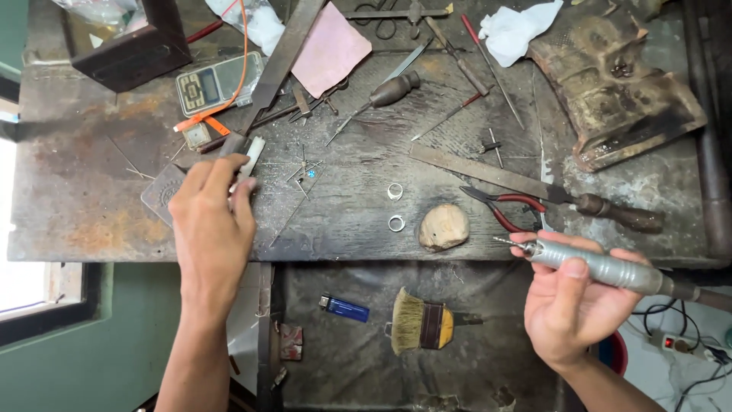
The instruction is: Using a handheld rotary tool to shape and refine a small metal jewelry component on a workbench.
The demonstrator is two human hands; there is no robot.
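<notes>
The right hand (568, 301) wraps its fingers (573, 268) around a ribbed, grey metal rotary tool (602, 265), a slim cylinder with a fine drill bit pointing left; it hangs just off the front edge of the counter (76, 198), over the lower shelf. The left hand (212, 225) reaches onto the counter's left part, fingers narrowed on a small white block (252, 156) beside a dull square metal plate (162, 192).

The counter is a scarred, rust-stained dark slab, scratched and dusty. Near its front edge lie two small shiny silver rings (395, 206), close together, just beside a smooth, rounded tan stone (443, 226). Red-handled pliers (505, 207) and a long flat file (496, 177) with a worn wooden handle lie to the right, nearly touching. Between the hands the front strip around the rings is fairly open; further back the surface is crowded with thin rods and a pocket scale (217, 82).

A dark wooden box (141, 47) at the back left holds crumpled clear plastic. On the shelf below lie a blue lighter (345, 308) and a bristle brush (421, 324), well apart.
</notes>
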